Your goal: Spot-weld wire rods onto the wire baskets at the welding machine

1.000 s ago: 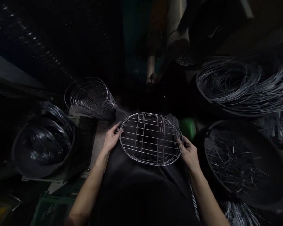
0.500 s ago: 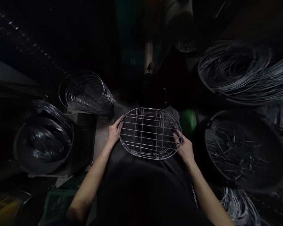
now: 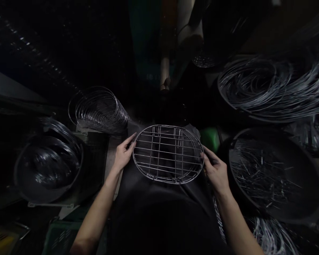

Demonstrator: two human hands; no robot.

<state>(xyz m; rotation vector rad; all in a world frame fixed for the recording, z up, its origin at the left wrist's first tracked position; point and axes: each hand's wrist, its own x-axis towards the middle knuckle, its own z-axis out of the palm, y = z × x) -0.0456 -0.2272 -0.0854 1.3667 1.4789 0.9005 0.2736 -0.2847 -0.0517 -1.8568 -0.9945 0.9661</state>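
Wire rack (image 3: 168, 154) held at opposite rim edges, left hand (image 3: 123, 156) and right hand (image 3: 216, 170) grips clamped there.

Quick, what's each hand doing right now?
Left hand: fingers grip the left rim of the wire rack.
Right hand: fingers grip its right rim.

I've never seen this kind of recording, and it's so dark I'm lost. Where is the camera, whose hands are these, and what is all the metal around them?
There is one view, from a camera worn on a person's head, looking down at their own bare arms. The left hand and right hand hold an oval wire rack by its opposite ends, above dark cloth. Left of it stand a stack of wire rings and a dark bowl; to the right are a round pan of short wire pieces and loose wire coils.
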